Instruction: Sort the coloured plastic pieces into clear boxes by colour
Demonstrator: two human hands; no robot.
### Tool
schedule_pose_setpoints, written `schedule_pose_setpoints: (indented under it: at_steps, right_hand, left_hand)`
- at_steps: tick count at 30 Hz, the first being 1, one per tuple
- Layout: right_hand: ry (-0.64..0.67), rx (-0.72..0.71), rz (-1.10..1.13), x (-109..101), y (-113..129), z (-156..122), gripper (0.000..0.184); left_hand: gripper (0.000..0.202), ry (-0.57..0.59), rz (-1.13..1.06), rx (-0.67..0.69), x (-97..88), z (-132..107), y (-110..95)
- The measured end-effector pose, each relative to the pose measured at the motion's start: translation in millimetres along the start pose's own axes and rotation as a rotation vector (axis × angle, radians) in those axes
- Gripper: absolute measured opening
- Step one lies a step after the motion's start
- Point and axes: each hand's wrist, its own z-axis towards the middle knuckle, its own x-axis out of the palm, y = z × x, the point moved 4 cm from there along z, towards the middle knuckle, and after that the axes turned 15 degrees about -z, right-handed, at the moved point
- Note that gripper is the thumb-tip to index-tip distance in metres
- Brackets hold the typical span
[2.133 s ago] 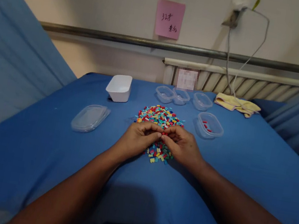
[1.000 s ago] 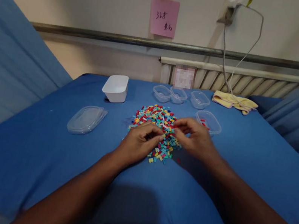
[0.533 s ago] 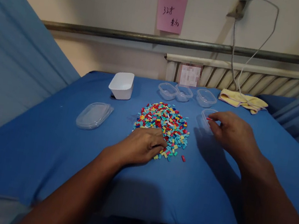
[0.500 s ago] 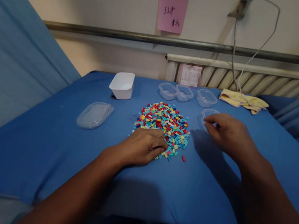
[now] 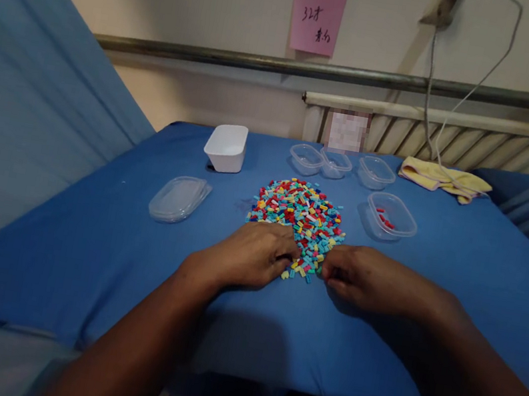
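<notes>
A heap of small red, blue, yellow and teal pieces (image 5: 299,209) lies mid-table on the blue cloth (image 5: 59,238). My left hand (image 5: 247,255) rests at the heap's near edge, fingers curled down onto the pieces. My right hand (image 5: 365,279) lies on the cloth at the heap's near right corner, fingertips pinched together; what they hold is hidden. A clear tub with a few red pieces (image 5: 391,216) stands right of the heap, apart from both hands.
Three empty clear tubs (image 5: 335,163) line the far edge, with a white tub (image 5: 226,146) to their left. Stacked clear lids (image 5: 179,197) lie left of the heap. A yellow cloth (image 5: 443,179) and a cable (image 5: 431,111) are far right.
My right hand came back from the tub with red pieces to the heap's near right corner, over the stray red piece lying there before. My left hand stayed put.
</notes>
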Motion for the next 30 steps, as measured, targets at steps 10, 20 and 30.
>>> schedule_pose_setpoints:
  at_steps: [10,20,30]
  right_hand:
    - [-0.067,-0.036,0.007,5,4,3,0.03]
    - [-0.336,-0.051,0.025,13,11,21,0.014]
    - [-0.214,0.007,-0.198,28,19,30,0.011]
  left_hand:
    - [0.019,-0.006,-0.013,-0.063,-1.3,-2,2]
    - [0.009,-0.014,-0.071,-0.09,0.6,-2,3]
    - [0.011,-0.083,-0.102,-0.172,-5.5,-1,11]
